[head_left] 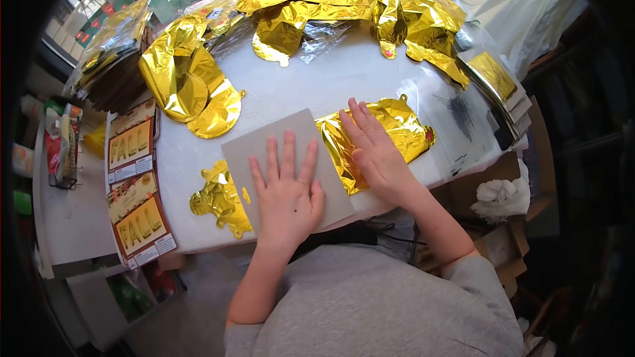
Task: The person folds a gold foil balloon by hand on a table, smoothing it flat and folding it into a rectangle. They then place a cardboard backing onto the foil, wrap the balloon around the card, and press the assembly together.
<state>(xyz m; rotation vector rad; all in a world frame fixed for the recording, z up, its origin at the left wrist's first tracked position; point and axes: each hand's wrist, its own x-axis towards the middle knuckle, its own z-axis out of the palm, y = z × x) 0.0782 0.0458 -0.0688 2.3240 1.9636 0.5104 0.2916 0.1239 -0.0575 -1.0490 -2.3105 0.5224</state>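
Observation:
A grey card (pixel 337 193) lies on the white table (pixel 297 86) near its front edge, on top of flat gold foil. Part of the foil (pixel 221 199) sticks out on the card's left, and a larger part (pixel 403 129) shows on its right. My left hand (pixel 288 198) rests flat on the card with its fingers spread. On the foil just right of the card lies my right hand (pixel 374 152), fingers stretched out. What is under its palm is hidden. Neither hand grips anything.
More gold foil (pixel 192 86) lies at the left, with a larger heap (pixel 331 0) along the back. Two FALL packages (pixel 137 218) sit at the left edge, below a stack of packs (pixel 119 59). At the right are clear film (pixel 443 119) and another stack (pixel 496 79).

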